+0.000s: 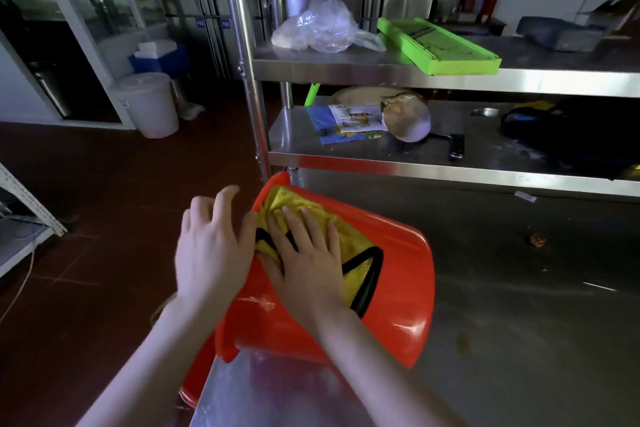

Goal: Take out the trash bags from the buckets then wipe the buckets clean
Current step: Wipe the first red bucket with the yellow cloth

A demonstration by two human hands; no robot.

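A red plastic bucket (398, 288) lies on its side at the left edge of a steel table (519, 322). A yellow cloth with black trim (349, 239) is spread over the bucket's upper wall. My right hand (304, 253) presses flat on the cloth with straight fingers. My left hand (211, 246) is at the bucket's left side near the rim, fingers spread and loosely bent; its thumb touches the cloth's edge. A second red bucket (194, 381) shows partly below the table edge.
Steel shelves (450, 163) rise behind the bucket, carrying a clear plastic bag (318, 28), a green slicer (440, 45), papers, a bowl and a dark bag. A white lidded bucket (149, 104) stands on the red-brown floor at left. A small scrap (537, 239) lies on the table.
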